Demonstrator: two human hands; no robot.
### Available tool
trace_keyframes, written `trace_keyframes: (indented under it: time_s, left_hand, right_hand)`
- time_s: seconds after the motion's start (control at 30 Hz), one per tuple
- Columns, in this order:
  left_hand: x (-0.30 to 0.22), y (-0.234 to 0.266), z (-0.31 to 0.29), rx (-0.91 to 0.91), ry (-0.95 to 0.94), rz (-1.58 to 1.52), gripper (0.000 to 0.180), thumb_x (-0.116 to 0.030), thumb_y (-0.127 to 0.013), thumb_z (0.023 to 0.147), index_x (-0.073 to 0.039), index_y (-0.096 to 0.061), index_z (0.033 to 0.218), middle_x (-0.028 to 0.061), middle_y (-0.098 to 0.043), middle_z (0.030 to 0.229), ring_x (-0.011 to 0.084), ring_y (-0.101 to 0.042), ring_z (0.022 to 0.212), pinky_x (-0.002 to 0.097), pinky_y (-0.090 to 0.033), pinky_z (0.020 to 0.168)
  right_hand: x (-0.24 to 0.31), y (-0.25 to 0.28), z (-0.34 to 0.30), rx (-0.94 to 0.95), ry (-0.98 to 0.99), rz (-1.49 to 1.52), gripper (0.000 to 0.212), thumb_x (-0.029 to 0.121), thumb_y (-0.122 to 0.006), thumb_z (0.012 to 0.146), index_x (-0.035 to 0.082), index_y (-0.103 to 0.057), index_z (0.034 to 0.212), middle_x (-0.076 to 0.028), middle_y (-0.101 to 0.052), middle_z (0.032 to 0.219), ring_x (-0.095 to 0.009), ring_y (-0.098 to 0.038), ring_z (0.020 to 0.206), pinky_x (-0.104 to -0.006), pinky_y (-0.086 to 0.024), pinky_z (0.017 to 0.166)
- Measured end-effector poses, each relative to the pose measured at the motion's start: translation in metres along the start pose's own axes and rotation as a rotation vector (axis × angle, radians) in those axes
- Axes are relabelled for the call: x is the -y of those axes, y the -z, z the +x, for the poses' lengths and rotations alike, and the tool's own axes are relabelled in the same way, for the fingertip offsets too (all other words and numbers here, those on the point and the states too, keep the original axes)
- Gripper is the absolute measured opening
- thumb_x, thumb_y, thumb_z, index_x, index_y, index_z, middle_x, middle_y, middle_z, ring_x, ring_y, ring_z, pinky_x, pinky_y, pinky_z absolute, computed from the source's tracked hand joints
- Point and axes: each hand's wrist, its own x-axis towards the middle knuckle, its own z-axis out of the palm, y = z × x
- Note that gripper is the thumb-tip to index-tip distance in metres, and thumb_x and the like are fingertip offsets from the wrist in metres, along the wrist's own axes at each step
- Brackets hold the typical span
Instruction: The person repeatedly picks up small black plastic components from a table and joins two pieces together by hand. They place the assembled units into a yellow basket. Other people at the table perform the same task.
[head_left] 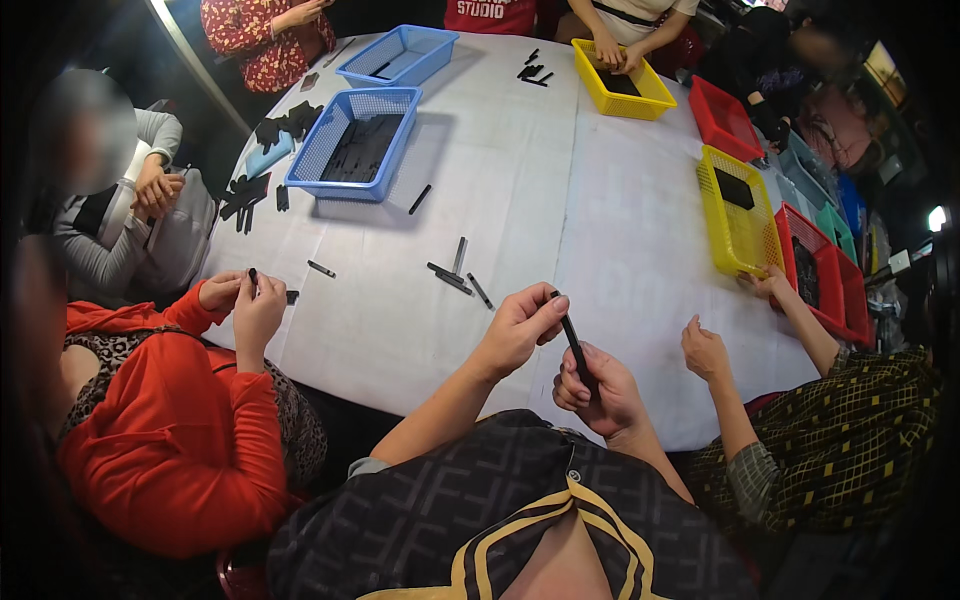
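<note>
I hold a slim black pen-like stick [573, 342] in front of my chest, slanting between both hands. My left hand [517, 330] pinches its upper end between thumb and fingertips. Lower down, my right hand [607, 398] has its fingers curled round the other end, which it partly hides. Just beyond my left hand, a few similar dark sticks [449, 277] lie loose on the white table [500, 180]. What kind of stick this is, I cannot make out.
Blue baskets [368, 195] stand at the far left, with black pieces [290, 122] beside them. Yellow baskets [745, 245] and red baskets [852, 300] line the right. Co-workers sit around; a red-sleeved person [190, 430] is close on my left, another's hand [706, 350] on my right.
</note>
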Motion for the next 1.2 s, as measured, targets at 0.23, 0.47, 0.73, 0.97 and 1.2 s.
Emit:
trace_keyframes:
  time_s: [0.23,0.47,0.73,0.97,1.2]
  left_hand:
    - [0.005,-0.006,-0.011,0.100,-0.018,0.022,0.016,-0.019,-0.049,0.094,-0.005,-0.051,0.085,-0.0039,-0.047,0.067,0.0043,-0.037,0.058,0.0197,-0.031,0.054]
    - [0.014,0.003,-0.012,0.117,-0.105,0.091,0.015,-0.016,-0.045,0.094,-0.003,-0.052,0.090,-0.0025,-0.048,0.071,0.0046,-0.036,0.060,0.0197,-0.031,0.056]
    - [0.018,0.000,-0.015,0.076,-0.065,0.121,0.010,-0.011,-0.049,0.092,-0.002,-0.053,0.092,-0.0001,-0.051,0.077,0.0066,-0.048,0.075,0.0222,-0.041,0.072]
    - [0.027,0.031,-0.006,-0.306,-0.151,-0.095,0.013,-0.014,-0.048,0.092,-0.003,-0.055,0.090,-0.0024,-0.049,0.076,0.0059,-0.039,0.065,0.0215,-0.033,0.062]
    - [0.022,0.029,-0.014,-0.129,-0.125,-0.075,0.016,-0.018,-0.049,0.093,-0.003,-0.054,0.091,-0.0017,-0.047,0.079,0.0074,-0.038,0.068,0.0214,-0.032,0.065]
  right_hand:
    - [-0.001,-0.008,0.005,-0.140,0.025,-0.124,0.027,0.028,-0.033,0.096,0.006,-0.046,0.087,-0.001,-0.039,0.056,-0.011,-0.036,0.050,-0.0256,-0.032,0.053]
    - [-0.003,0.004,0.002,-0.062,-0.060,0.078,0.026,0.028,-0.034,0.096,0.007,-0.045,0.085,-0.002,-0.042,0.059,-0.012,-0.039,0.054,-0.0266,-0.034,0.055]
    - [0.002,0.005,0.015,-0.139,-0.072,-0.084,0.027,0.027,-0.034,0.096,0.009,-0.044,0.079,-0.003,-0.043,0.055,-0.013,-0.039,0.050,-0.0265,-0.034,0.054]
    - [0.004,0.026,0.001,-0.121,-0.122,-0.106,0.029,0.023,-0.038,0.094,0.007,-0.043,0.070,-0.005,-0.043,0.053,-0.014,-0.039,0.047,-0.0279,-0.034,0.048]
    - [0.004,0.005,0.023,-0.228,-0.127,-0.319,0.032,0.030,-0.041,0.095,0.004,-0.051,0.081,-0.005,-0.050,0.066,-0.013,-0.049,0.061,-0.0248,-0.037,0.057]
